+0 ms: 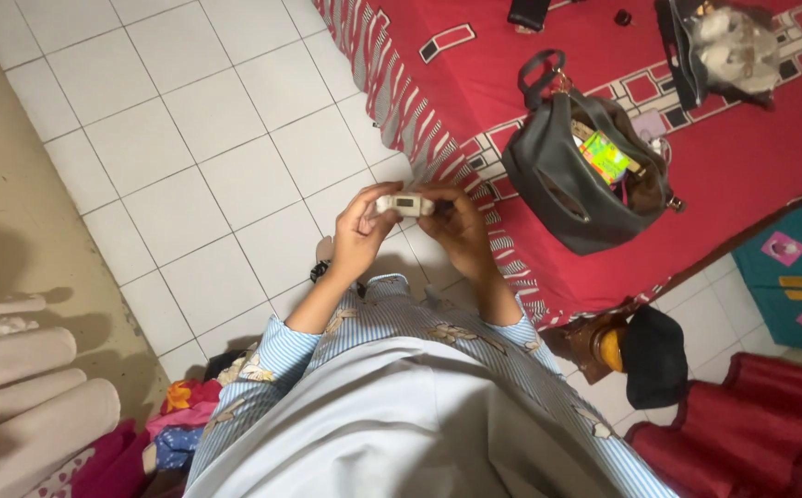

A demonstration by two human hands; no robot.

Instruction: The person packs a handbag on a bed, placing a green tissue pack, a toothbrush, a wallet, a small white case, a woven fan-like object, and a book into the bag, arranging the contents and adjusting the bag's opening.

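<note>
My left hand point(361, 226) and my right hand point(459, 224) hold a small white rectangular device point(405, 205) between them, above the white tiled floor. Each hand pinches one end of it with the fingertips. The device shows a small dark window on its upper face. I wear a blue striped long-sleeved top. An open dark grey handbag point(578, 175) lies to the right on a red patterned bed cover point(742, 166), with a green packet point(602, 155) showing inside.
Another bag point(728, 46) lies at the far end of the bed. A black cap point(654, 355) and a brown jar point(604, 346) sit on the floor by the bed. Coloured clothes point(175, 420) pile at lower left. A teal box point(797, 267) stands at right.
</note>
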